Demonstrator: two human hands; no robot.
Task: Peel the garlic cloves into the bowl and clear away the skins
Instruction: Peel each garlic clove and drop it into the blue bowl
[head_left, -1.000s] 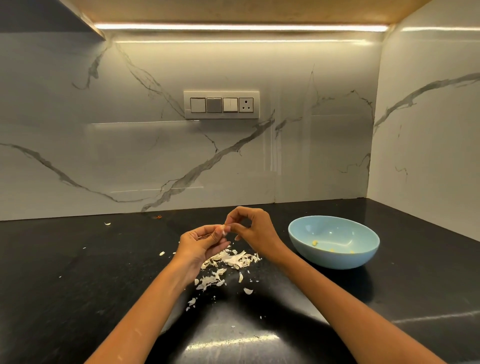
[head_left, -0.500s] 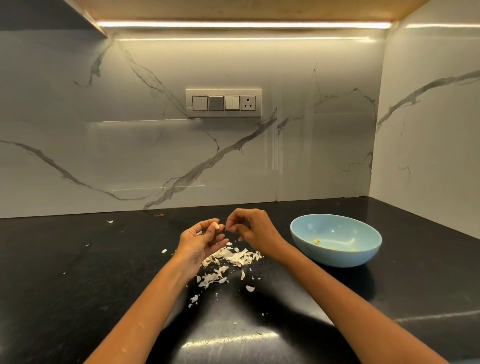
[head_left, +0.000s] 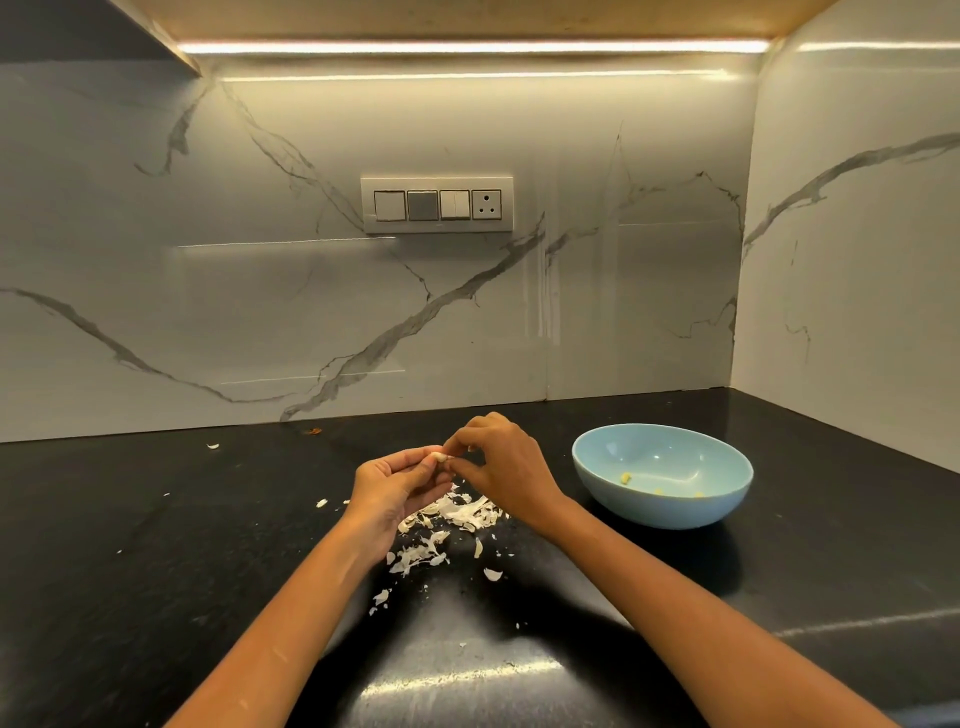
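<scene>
A small pale garlic clove is held between the fingertips of my left hand, just above the black counter. My right hand meets it from the right, thumb and forefinger pinching at the clove's end. Below both hands lies a loose heap of white garlic skins, with more scraps trailing toward me. To the right stands a light blue bowl holding a few small yellowish garlic pieces.
The black counter runs to a marble back wall and a side wall on the right. Stray skin flakes lie at the far left near the wall. A switch and socket panel sits on the wall.
My hands drew slightly apart half a second ago and have come back together on the clove. The bowl and the skin heap have not moved.
</scene>
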